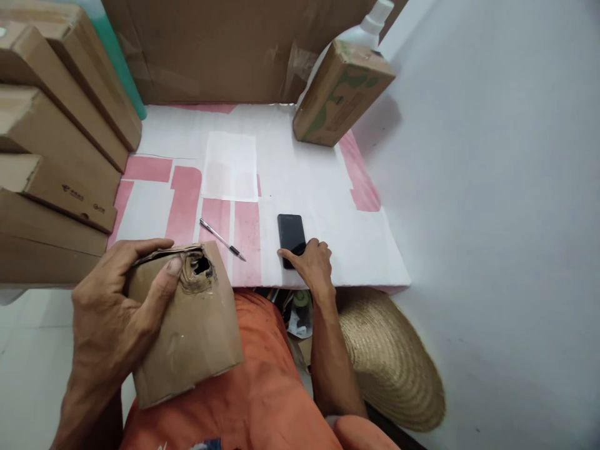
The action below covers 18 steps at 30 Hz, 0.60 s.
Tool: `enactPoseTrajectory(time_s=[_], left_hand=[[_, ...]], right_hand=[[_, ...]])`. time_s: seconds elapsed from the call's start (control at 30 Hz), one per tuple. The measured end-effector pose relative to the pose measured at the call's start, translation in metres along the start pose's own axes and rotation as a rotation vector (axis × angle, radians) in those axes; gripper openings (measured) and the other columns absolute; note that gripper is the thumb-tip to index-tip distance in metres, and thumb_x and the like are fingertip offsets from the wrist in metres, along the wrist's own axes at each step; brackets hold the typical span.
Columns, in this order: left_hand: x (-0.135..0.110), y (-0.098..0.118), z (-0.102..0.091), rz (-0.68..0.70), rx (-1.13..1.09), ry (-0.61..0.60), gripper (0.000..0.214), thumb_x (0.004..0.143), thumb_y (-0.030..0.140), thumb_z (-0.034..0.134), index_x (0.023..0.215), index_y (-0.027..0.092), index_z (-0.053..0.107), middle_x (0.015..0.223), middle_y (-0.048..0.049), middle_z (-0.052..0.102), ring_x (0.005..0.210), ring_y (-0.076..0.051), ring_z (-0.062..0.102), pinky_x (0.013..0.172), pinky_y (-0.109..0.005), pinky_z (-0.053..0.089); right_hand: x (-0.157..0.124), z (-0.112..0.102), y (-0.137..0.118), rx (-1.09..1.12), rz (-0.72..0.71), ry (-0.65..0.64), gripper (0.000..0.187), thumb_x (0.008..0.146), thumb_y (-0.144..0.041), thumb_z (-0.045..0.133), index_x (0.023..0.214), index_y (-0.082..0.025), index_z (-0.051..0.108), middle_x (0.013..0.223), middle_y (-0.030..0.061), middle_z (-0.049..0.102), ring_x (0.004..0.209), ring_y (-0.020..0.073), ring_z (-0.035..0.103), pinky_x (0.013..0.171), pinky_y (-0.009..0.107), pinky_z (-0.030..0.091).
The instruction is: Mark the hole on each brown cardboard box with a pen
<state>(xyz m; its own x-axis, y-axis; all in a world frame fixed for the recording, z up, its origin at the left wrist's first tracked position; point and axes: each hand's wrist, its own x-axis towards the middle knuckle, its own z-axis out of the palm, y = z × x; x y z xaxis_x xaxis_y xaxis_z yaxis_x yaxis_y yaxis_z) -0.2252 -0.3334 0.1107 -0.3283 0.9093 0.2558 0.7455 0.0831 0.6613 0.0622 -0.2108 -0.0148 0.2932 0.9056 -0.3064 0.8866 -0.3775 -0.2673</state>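
Note:
My left hand (119, 306) is closed around a worn brown cardboard box (197, 331) with a torn hole near its top, held over my lap. My right hand (312, 262) rests on the near edge of the white and pink work surface (300, 169), its fingers curled over the lower end of a black phone (289, 231) that lies flat there. A pen (222, 239) lies on the surface between the two hands, left of the phone.
Several flat cardboard boxes (51, 137) are stacked at the left. A large cardboard sheet (225, 50) stands at the back. A small printed box (340, 94) leans against a white bottle (370, 28) at the back right. A straw hat (394, 362) lies on the floor at my right.

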Motion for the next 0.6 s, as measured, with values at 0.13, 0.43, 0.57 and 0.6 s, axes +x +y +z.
enactPoseTrajectory(time_s=[0.13, 0.43, 0.57, 0.6], left_hand=[[-0.001, -0.004, 0.000, 0.015, -0.006, 0.000, 0.028, 0.099, 0.047, 0.069, 0.113, 0.025, 0.078, 0.108, -0.0013, 0.080, 0.100, -0.023, 0.075, 0.096, -0.037, 0.057], [-0.003, -0.008, 0.001, 0.037, -0.043, 0.007, 0.027, 0.100, 0.047, 0.066, 0.112, 0.026, 0.078, 0.108, -0.0022, 0.080, 0.099, -0.022, 0.075, 0.095, -0.036, 0.057], [0.000, -0.008, 0.001, 0.017, -0.058, -0.006, 0.027, 0.100, 0.046, 0.065, 0.112, 0.026, 0.078, 0.108, -0.0036, 0.079, 0.100, -0.023, 0.075, 0.096, -0.037, 0.057], [0.000, -0.007, 0.001, 0.012, -0.058, -0.006, 0.026, 0.100, 0.045, 0.065, 0.111, 0.026, 0.078, 0.108, -0.0039, 0.080, 0.100, -0.023, 0.075, 0.097, -0.037, 0.057]], right_hand=[[0.014, 0.006, 0.010, 0.364, 0.039, -0.053, 0.067, 0.070, -0.043, 0.095, 0.121, -0.010, 0.066, 0.132, 0.0287, 0.072, 0.131, 0.0457, 0.064, 0.109, 0.055, 0.052], [-0.030, -0.012, 0.001, 1.087, -0.160, -0.364, 0.053, 0.087, -0.056, 0.079, 0.124, -0.020, 0.067, 0.117, 0.0114, 0.083, 0.101, 0.0289, 0.081, 0.087, 0.045, 0.068], [-0.077, -0.058, -0.011, 1.436, -0.258, -0.619, 0.052, 0.089, -0.047, 0.088, 0.130, -0.024, 0.066, 0.125, 0.0118, 0.082, 0.087, 0.0251, 0.084, 0.076, 0.042, 0.072], [-0.089, -0.068, -0.015, 1.462, -0.301, -0.696, 0.050, 0.091, -0.047, 0.087, 0.131, -0.024, 0.066, 0.122, 0.0124, 0.082, 0.082, 0.0244, 0.084, 0.072, 0.041, 0.071]])
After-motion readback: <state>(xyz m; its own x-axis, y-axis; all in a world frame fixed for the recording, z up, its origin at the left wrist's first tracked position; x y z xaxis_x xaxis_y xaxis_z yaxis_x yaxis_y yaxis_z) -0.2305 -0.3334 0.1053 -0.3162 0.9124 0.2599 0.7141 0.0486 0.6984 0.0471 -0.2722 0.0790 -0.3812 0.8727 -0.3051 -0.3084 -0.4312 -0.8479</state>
